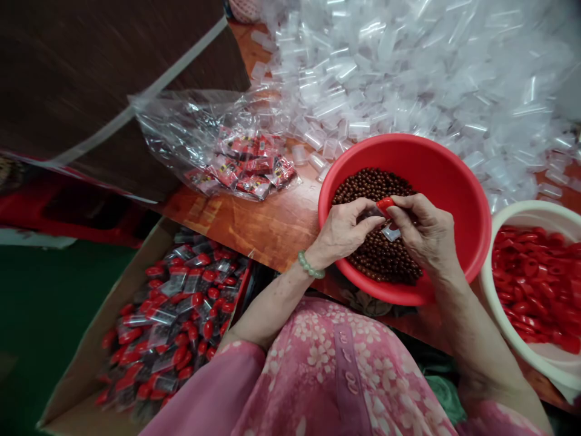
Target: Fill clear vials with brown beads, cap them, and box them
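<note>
Held red cap (385,206): plastic, glossy.
Red basin (463,184): smooth plastic, soft sheen.
Brown beads (372,184): polished look; material uncertain from where I stand.
Tabletop (231,221): wood-grained, reflective.
Loose containers (358,128): clear plastic, shiny.
Bag (172,124): crinkled glossy film.
White basin (486,284): smooth plastic.
Carton (88,369): matt cardboard.
Floral garment (376,369): matt cloth.
Bracelet (311,264): smooth, stone-like.

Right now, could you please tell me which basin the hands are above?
The red basin, holding brown beads; the white basin beside it holds red pieces.
</note>
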A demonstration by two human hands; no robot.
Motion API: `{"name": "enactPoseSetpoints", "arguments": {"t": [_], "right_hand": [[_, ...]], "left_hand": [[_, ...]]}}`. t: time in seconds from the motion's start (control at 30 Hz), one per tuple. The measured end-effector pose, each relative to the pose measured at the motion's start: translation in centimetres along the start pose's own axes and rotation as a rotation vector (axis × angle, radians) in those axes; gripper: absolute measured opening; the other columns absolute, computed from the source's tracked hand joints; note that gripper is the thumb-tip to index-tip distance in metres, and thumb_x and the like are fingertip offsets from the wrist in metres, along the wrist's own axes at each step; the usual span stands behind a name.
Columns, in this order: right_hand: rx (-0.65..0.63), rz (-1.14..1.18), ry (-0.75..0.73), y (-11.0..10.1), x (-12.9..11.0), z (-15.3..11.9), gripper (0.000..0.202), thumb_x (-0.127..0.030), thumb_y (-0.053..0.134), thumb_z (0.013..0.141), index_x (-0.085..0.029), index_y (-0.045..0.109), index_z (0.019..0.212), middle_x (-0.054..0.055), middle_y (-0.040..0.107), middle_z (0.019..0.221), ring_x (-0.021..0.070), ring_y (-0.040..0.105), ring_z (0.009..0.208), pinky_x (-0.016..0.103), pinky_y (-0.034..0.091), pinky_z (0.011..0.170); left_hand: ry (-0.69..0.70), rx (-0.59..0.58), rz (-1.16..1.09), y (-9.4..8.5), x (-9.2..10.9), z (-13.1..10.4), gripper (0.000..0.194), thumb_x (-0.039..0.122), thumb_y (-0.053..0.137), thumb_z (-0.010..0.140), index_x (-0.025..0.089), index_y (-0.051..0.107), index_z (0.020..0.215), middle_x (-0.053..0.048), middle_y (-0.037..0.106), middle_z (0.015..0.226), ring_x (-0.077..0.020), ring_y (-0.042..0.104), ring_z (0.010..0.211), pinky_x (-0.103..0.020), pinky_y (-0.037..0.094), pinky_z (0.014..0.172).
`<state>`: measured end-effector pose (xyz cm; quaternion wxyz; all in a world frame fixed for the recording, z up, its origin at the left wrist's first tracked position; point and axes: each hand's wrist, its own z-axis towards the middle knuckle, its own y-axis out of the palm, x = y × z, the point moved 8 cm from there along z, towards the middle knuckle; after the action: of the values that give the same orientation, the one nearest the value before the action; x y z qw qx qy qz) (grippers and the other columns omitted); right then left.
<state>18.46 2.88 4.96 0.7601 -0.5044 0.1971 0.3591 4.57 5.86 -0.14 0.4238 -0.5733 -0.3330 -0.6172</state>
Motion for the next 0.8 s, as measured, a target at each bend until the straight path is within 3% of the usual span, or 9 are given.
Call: {"name": "enactPoseSetpoints", "arguments": {"t": [0.1,0.23,0.5,0.8], "right_hand": [[-0.053,0.003,-0.013,0.1,0.1,0.2,0.012,-0.034,0.067,0.098,-0.024,0.072,0.101,-0.001,0.075,0.084,0.0124,0.068,0.065,0.024,0.054,0.063],[-0.093,0.033,-0.008,0.1,0.3,0.3,0.018,-0.031,0.063,0.099,-0.023,0.071,0.113,0.004,0.079,0.101,0.0134,0.072,0.074,0.025,0.057,0.069],[-0.187,0.251,0.126,0.4,1.7,0.3,0.024,-0.039,0.064,0.099,-0.022,0.071,0.113,0.001,0.075,0.093,0.0079,0.062,0.054,0.021,0.054,0.053],[-0.227,0.122,0.067,0.5,1.3,0.3,0.02,-0.032,0.064,0.097,-0.023,0.073,0.113,0.0,0.076,0.088,0.0097,0.066,0.058,0.022,0.055,0.058]], "left_hand": [[0.013,0.013,0.091,-0.1,0.5,-0.2,0.018,0.029,0.065,0.093,0.013,0.071,0.1,-0.002,0.072,0.083,-0.012,0.062,0.076,-0.024,0.045,0.07],[0.017,0.006,0.13,0.0,1.0,-0.2,0.017,0.028,0.064,0.094,0.014,0.071,0.1,-0.002,0.073,0.085,-0.0119,0.061,0.075,-0.025,0.045,0.071],[-0.03,-0.089,0.038,0.6,0.4,0.1,0.018,0.03,0.061,0.095,0.014,0.07,0.099,-0.003,0.073,0.087,-0.0132,0.063,0.077,-0.025,0.049,0.073],[0.092,-0.024,0.386,0.7,1.4,-0.7,0.019,0.032,0.055,0.101,0.016,0.066,0.098,-0.007,0.074,0.089,-0.0192,0.067,0.081,-0.03,0.048,0.077]]}}
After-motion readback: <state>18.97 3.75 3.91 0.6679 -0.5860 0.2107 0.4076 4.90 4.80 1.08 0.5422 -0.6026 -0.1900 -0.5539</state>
